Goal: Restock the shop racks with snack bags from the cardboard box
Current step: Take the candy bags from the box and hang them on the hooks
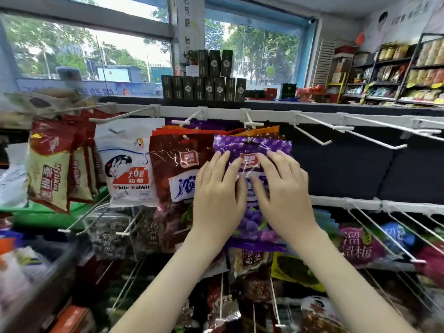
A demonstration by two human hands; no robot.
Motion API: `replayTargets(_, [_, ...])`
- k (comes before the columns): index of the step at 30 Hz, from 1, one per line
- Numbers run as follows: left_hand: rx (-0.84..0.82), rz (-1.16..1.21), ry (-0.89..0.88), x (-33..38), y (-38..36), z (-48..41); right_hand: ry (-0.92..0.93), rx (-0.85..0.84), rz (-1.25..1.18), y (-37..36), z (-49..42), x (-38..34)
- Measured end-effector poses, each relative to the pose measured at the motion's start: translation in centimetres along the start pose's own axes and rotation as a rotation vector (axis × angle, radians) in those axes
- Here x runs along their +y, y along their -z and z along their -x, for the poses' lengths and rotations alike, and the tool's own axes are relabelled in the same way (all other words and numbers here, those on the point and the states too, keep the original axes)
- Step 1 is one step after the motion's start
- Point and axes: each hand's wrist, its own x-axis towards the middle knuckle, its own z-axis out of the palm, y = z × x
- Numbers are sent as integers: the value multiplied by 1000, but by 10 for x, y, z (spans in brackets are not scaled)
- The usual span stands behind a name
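Head cam view: left fingers (222, 162) and right fingers (276, 159) are pretty much straight and spread a bit, lying flat against the front of a purple snack bag (276, 145). No pinching or curling round it that I can see, just pressing on it. The left hand (216, 191) covers the bag's left side and the right hand (281, 188) its middle and right, with both forearms coming up from the bottom of the shot.

The purple bag's hang hole sits right under the T-shaped tip of a white peg (249, 121) on the top rail (216, 111). Can't tell if it's actually threaded on the peg. Orange-topped bags hang just behind it.

Right beside it on the left is a dark red bag (173, 164), then a White Rabbit bag (127, 164), then Mylikes bags (48, 179) at the far left. To the right, more white pegs (319, 123) stick out from the same rail. The lower row (355, 243) has more snack bags, mostly blurry.

Up on top of the rack is a stack of dark boxes (204, 88) in front of the window (252, 51), and stocked shelves (408, 75) fill the far right.
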Motion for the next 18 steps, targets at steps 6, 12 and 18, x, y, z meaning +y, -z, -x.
replayTargets(6, [-63,-48,33,14,21,49,108,-24,-83,11,50,-25])
replayTargets(12, [-153,-196,225,14,60,167,213,-177,-288,8,154,-77])
replayTargets(18, [-493,-229,689,-28,117,326,316,-675,-489,-45,273,-144])
